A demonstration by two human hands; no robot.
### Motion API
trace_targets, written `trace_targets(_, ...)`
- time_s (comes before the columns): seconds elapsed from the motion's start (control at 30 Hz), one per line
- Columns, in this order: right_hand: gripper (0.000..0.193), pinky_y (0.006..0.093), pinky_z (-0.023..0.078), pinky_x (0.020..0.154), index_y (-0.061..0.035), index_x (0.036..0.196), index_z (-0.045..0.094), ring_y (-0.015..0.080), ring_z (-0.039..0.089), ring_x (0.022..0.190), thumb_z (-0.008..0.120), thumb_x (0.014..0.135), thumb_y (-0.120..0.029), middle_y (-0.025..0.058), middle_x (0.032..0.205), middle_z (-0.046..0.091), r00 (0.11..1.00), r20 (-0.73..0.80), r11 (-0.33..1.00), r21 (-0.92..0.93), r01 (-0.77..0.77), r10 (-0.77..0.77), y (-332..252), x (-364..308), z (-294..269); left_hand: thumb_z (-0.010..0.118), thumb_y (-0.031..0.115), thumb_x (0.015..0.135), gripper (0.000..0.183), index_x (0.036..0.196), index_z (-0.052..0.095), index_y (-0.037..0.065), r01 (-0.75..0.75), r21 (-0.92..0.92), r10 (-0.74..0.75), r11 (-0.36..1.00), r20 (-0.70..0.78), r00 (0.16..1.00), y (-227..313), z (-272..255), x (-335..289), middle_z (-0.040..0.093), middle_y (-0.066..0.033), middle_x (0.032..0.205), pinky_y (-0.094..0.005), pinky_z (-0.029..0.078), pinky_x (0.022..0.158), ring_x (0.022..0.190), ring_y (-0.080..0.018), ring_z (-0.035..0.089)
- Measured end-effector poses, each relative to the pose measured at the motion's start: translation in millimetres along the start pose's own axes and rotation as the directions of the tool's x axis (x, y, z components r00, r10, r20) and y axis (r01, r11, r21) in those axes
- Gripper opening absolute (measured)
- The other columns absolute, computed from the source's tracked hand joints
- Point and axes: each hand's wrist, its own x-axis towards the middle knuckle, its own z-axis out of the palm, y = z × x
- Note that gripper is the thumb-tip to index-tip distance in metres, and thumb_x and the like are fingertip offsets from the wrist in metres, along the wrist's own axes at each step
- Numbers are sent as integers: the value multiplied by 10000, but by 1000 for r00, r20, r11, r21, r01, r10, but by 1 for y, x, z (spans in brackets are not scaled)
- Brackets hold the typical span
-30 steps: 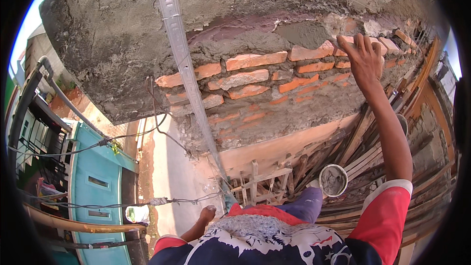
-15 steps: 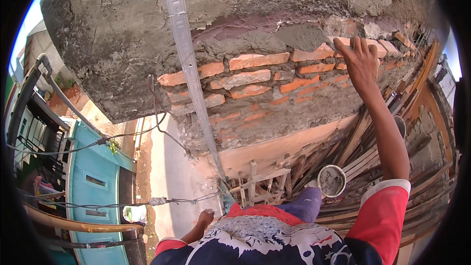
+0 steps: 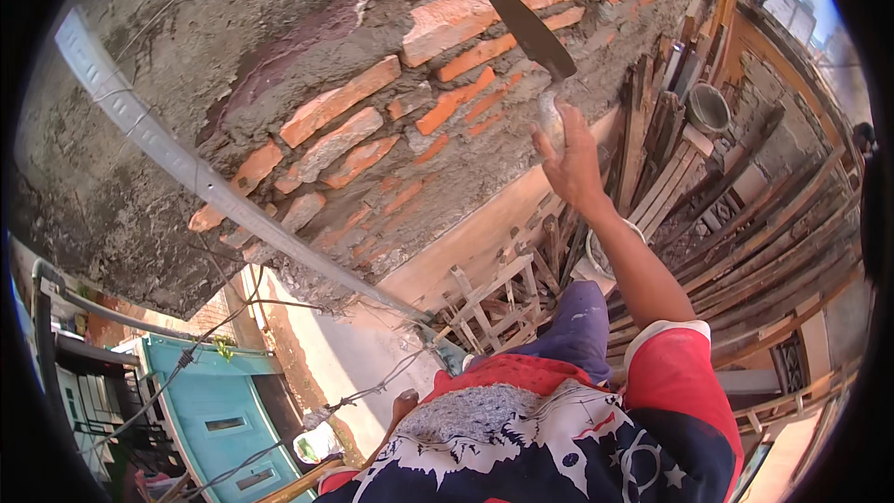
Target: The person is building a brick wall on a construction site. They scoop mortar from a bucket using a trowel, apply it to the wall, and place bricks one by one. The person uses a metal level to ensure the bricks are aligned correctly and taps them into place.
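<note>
My right hand (image 3: 570,160) is closed around the pale handle of a pointed trowel (image 3: 526,26). The dark, tapering blade points up and to the left, in front of the exposed orange bricks (image 3: 452,26) of a wall. Rough grey mortar (image 3: 372,45) lies around these bricks. Low at my left side, my left hand (image 3: 404,404) shows only small beside my shirt. Its fingers look curled in, and whatever they may hold is hidden.
A long metal strip (image 3: 200,177) slants across the wall at left. Below my right forearm is a partly hidden bucket (image 3: 596,256); another bucket (image 3: 710,110) stands among wooden planks (image 3: 745,251). Twisted wires (image 3: 363,396) cross at lower left, above a pale walkway (image 3: 358,354) and turquoise gate (image 3: 209,410).
My right hand has come away from the upper bricks, down and to the left, and the trowel blade now shows plainly. The whole view has turned, tilting the wall.
</note>
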Motion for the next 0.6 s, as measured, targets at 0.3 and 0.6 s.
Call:
trace_targets(0.3, 587, 437, 539, 830, 123, 1301, 518, 377, 706, 1028, 685, 957, -322, 252, 1081, 711, 120, 64, 134, -318, -939, 991, 195, -322, 4, 560, 174, 1005, 361, 1318, 641, 14, 503, -250, -469, 827, 185, 864, 34, -57, -18, 709, -126, 983, -371, 564, 671, 914, -244, 717)
trace_targets(0.6, 805, 500, 519, 978, 130, 1371, 382, 497, 646, 1157, 798, 837, -305, 385, 1219, 639, 84, -12, 81, -144, -986, 996, 428, -428, -21, 491, 87, 1033, 317, 1332, 589, 51, 672, -220, -645, 707, 190, 740, 214, -105, 30, 652, -96, 1120, -300, 519, 747, 981, -216, 700)
